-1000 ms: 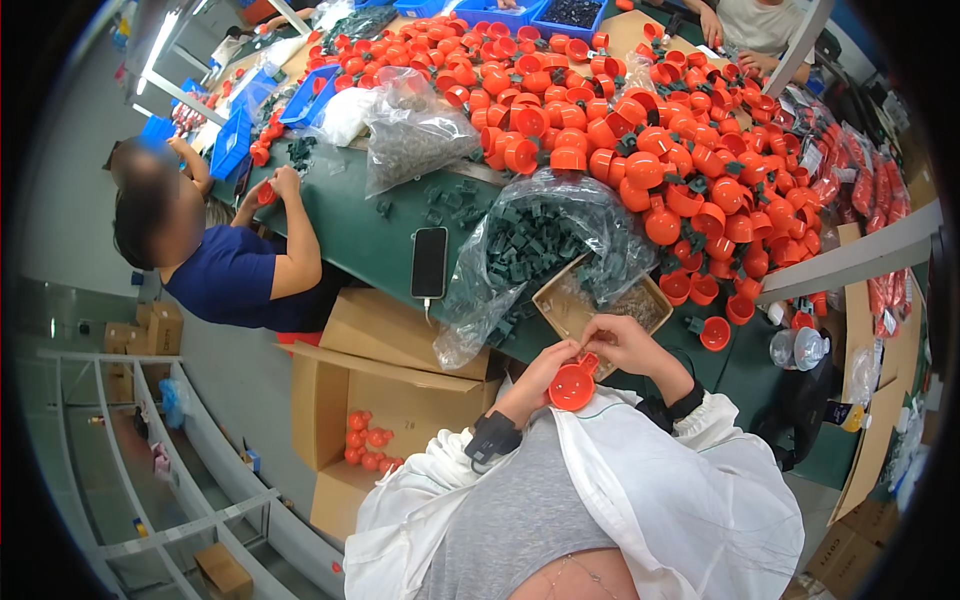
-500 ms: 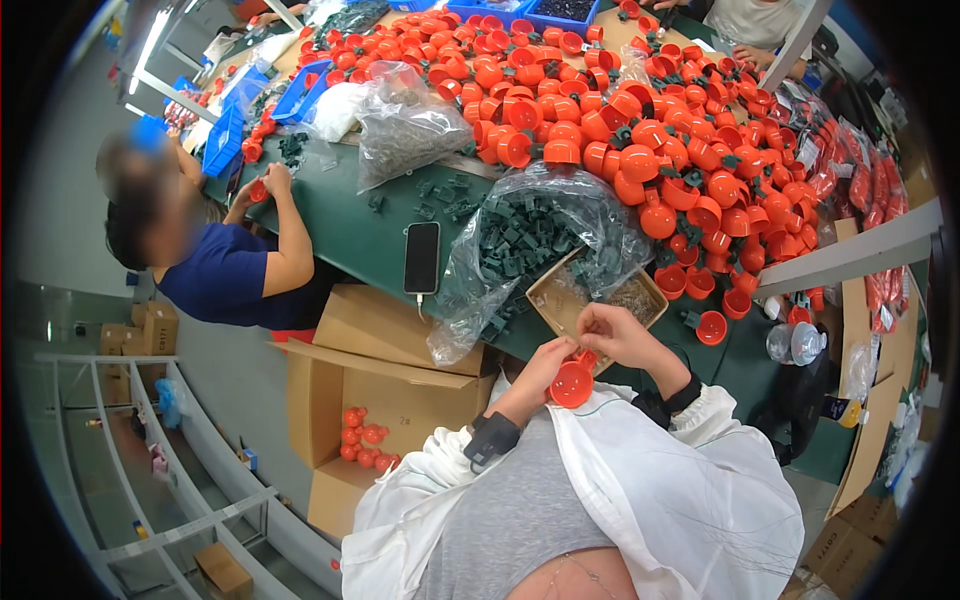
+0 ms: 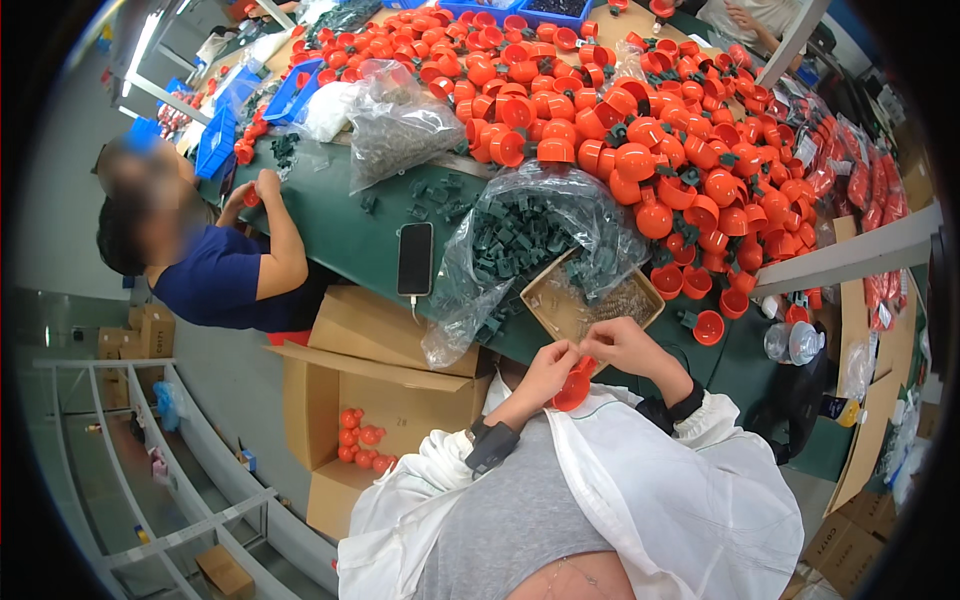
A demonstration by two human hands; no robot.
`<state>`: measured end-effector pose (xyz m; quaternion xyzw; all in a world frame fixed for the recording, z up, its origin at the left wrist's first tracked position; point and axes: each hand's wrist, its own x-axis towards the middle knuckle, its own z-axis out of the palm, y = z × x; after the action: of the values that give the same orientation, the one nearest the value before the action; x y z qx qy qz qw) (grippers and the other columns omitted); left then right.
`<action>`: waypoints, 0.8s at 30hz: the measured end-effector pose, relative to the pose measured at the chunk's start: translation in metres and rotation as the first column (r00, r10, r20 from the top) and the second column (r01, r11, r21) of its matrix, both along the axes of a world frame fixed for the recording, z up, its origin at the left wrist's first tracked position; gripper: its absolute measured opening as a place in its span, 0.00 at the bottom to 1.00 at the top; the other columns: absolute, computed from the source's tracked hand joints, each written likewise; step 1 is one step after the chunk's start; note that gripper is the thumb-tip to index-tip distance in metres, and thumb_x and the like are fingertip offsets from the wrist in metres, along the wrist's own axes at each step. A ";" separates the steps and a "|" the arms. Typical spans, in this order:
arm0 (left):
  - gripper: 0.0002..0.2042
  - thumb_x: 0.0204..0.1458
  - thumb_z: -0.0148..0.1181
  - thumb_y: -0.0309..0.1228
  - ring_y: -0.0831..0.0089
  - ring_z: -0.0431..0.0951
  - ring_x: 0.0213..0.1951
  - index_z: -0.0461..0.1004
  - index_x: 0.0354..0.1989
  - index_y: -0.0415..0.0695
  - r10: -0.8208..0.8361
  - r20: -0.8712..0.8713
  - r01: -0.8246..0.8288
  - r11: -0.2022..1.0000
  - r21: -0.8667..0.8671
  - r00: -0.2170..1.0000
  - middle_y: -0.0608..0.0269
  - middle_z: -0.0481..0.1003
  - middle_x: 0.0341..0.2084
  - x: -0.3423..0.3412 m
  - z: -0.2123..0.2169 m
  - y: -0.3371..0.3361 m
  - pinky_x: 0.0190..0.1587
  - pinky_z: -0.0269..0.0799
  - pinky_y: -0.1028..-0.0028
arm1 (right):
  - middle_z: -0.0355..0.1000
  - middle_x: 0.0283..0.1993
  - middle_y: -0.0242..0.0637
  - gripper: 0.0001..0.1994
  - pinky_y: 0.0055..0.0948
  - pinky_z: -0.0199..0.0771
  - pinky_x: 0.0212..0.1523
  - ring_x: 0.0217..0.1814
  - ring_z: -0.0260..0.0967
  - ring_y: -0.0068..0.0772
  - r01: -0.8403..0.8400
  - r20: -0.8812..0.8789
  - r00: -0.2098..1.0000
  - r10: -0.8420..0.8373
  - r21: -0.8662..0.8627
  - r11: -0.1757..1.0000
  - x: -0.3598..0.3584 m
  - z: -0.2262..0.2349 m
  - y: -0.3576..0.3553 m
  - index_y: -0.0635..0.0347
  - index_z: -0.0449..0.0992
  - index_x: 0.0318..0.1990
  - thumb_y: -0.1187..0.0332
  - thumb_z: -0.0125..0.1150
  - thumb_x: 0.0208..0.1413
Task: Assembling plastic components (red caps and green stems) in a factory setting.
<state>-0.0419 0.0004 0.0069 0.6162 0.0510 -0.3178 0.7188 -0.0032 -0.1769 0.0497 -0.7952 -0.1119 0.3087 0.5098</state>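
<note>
The left hand (image 3: pixel 548 374) holds a red cup (image 3: pixel 572 391), its bowl just below; the right hand (image 3: pixel 625 347) meets the cup's upper end, its grip impossible to tell. Just beyond both lies a cardboard tray (image 3: pixel 556 304).

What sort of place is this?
Probably a small factory or workshop doing hand assembly: a big heap of red cups, loose dark green parts in bulk, and a co-worker in blue handling a red piece at the green table.
</note>
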 end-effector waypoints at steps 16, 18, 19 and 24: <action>0.11 0.56 0.44 0.35 0.71 0.75 0.29 0.66 0.38 0.40 -0.022 -0.435 -0.164 0.908 -0.385 0.900 0.62 0.71 0.29 0.015 0.018 -0.003 0.33 0.73 0.74 | 0.72 0.30 0.33 0.05 0.20 0.69 0.36 0.34 0.69 0.21 0.340 -0.246 0.935 -0.253 0.431 0.836 -0.004 -0.016 -0.001 0.67 0.72 0.32 0.78 0.58 0.45; 0.11 0.56 0.44 0.35 0.75 0.73 0.29 0.67 0.37 0.40 0.031 -0.329 -0.139 0.941 -0.308 0.944 0.64 0.71 0.28 0.014 0.011 -0.004 0.33 0.71 0.77 | 0.71 0.30 0.33 0.05 0.19 0.69 0.34 0.33 0.69 0.20 0.339 -0.236 0.935 -0.264 0.386 0.858 -0.001 -0.018 0.001 0.67 0.72 0.32 0.78 0.58 0.45; 0.11 0.57 0.45 0.35 0.78 0.72 0.30 0.68 0.36 0.40 0.070 -0.217 -0.120 0.967 -0.226 0.974 0.66 0.71 0.28 0.014 0.007 -0.004 0.32 0.69 0.79 | 0.71 0.30 0.33 0.05 0.19 0.69 0.34 0.33 0.69 0.20 0.323 -0.231 0.941 -0.247 0.396 0.860 -0.001 -0.019 0.002 0.67 0.72 0.32 0.78 0.58 0.45; 0.09 0.56 0.48 0.33 0.85 0.67 0.29 0.69 0.31 0.40 0.032 0.054 -0.030 0.999 -0.034 0.998 0.70 0.69 0.26 0.012 0.003 -0.008 0.32 0.63 0.83 | 0.71 0.29 0.31 0.07 0.17 0.68 0.31 0.31 0.68 0.17 0.247 -0.014 0.965 -0.261 0.368 0.896 -0.004 -0.024 0.004 0.68 0.72 0.34 0.77 0.57 0.47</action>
<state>-0.0297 -0.0077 0.0096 0.6116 0.0356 -0.2907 0.7350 -0.0068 -0.1734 0.0258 -0.6992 -0.0718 0.1990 0.6829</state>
